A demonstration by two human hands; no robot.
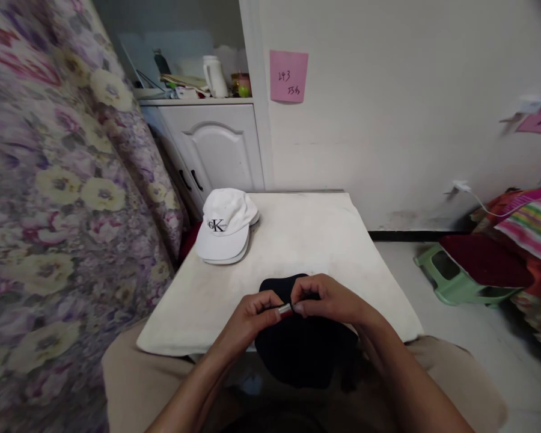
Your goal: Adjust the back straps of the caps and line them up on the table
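A dark cap [306, 352] hangs over the near edge of the table, its opening and brim hard to make out in the shade. At its upper part, my left hand [259, 313] pinches a small silvery buckle [284, 308] between thumb and forefinger. Close beside it, my right hand [327, 297] is closed, thumb against forefinger, on the cap's dark strap [292, 305]. Both sets of fingertips nearly meet. Further back on the table's left sits a stack of white caps [225, 225], the top one with black "CK" lettering.
A pale cloth covers the table [306, 240]. To the left hangs a floral curtain [63, 210], with a white cabinet [220, 144] behind. On the right floor stands a green stool [451, 276] with a dark red top. A pink note [288, 76] is on the wall.
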